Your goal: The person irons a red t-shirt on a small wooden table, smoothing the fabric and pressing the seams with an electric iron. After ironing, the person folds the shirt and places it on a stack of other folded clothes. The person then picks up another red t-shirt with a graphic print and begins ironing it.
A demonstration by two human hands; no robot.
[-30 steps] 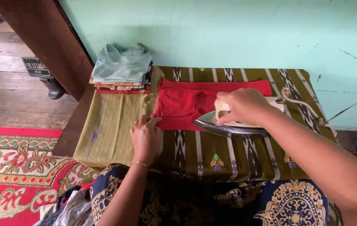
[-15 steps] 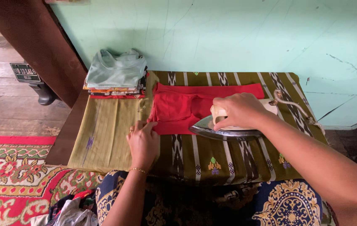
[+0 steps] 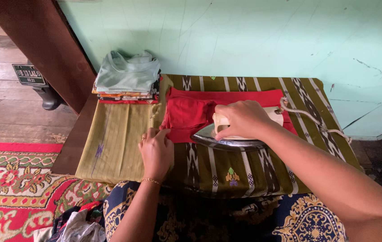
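A red garment (image 3: 191, 114) lies spread on a low table covered with an olive patterned cloth (image 3: 119, 139). My right hand (image 3: 241, 118) grips the pale handle of a metal clothes iron (image 3: 227, 142), which rests on the garment's near edge. My left hand (image 3: 156, 150) lies flat, fingers apart, pressing the garment's near left corner against the cloth. A gold bangle circles that wrist. The iron's cord (image 3: 310, 117) trails off to the right.
A stack of folded clothes (image 3: 127, 79), pale green on top, sits at the table's far left corner. A mint wall (image 3: 245, 36) runs behind. A red patterned rug (image 3: 16, 183) and wooden floor lie to the left. Loose clothes (image 3: 79, 224) lie by my lap.
The iron has slid slightly left along the red garment's near edge. My left hand stays pressed on the garment's corner.
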